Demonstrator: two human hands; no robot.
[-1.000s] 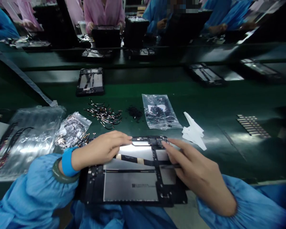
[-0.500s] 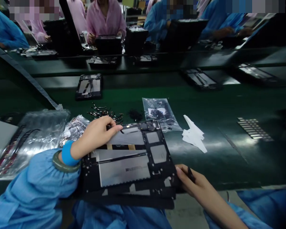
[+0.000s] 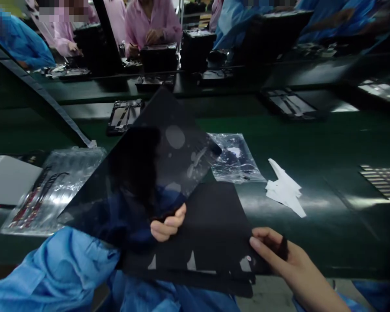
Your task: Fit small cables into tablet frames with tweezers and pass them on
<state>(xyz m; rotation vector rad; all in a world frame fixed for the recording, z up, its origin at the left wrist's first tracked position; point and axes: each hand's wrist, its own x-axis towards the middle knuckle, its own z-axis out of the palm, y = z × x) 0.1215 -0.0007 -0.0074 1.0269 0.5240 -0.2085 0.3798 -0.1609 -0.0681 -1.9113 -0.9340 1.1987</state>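
A tablet screen assembly (image 3: 178, 160) is tilted up in front of me, its glossy glass side showing smudges and a dark reflection. My left hand (image 3: 169, 223) is closed around its lower right edge; only the fingertips show, the thumb and palm hidden behind it. Below lies a black sheet (image 3: 214, 216) on a stack of more black tablet parts (image 3: 221, 286) over my lap. My right hand (image 3: 279, 253) pinches the right edge of that sheet between thumb and fingers. A dark slim object (image 3: 284, 248), its kind unclear, sticks out between those fingers.
A clear plastic bag (image 3: 237, 160) with small dark parts and white torn paper (image 3: 284, 188) lie on the green bench. A clear tray with cables (image 3: 35, 195) and a white box (image 3: 11, 180) are left. Tablet bodies (image 3: 290, 104) rest farther back. Several people work opposite.
My left hand has lifted the tablet assembly off the stack and turned it, so the glass shows instead of the inner parts. A black sheet beneath is uncovered. My right hand stays by the stack's edge.
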